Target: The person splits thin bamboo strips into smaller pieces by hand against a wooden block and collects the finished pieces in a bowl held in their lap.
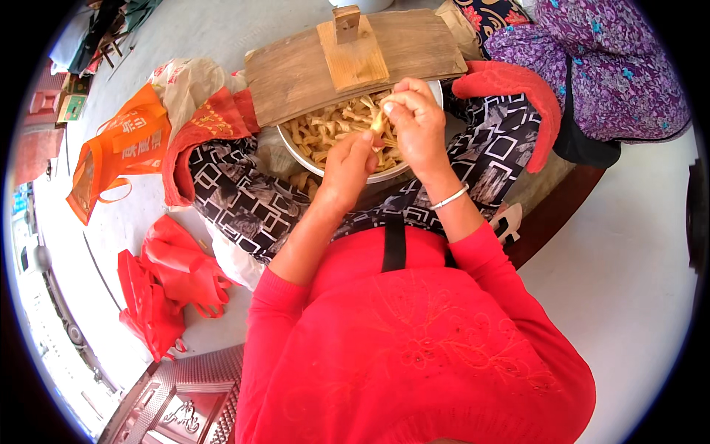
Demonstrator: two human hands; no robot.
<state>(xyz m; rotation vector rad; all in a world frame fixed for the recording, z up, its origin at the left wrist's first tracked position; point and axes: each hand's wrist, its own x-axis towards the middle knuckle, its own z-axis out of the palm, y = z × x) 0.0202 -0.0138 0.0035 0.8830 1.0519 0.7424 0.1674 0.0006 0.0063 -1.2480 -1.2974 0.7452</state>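
Over the metal bowl, both hands pinch one pale dough strip: left hand closed below, right hand curled above. Wooden board covers the bowl's far half; near rim open.

Red sleeves, tan strips (silver bowl)

Harsh daylight, floor perhaps overexposed left; fisheye bends, darkens rim.
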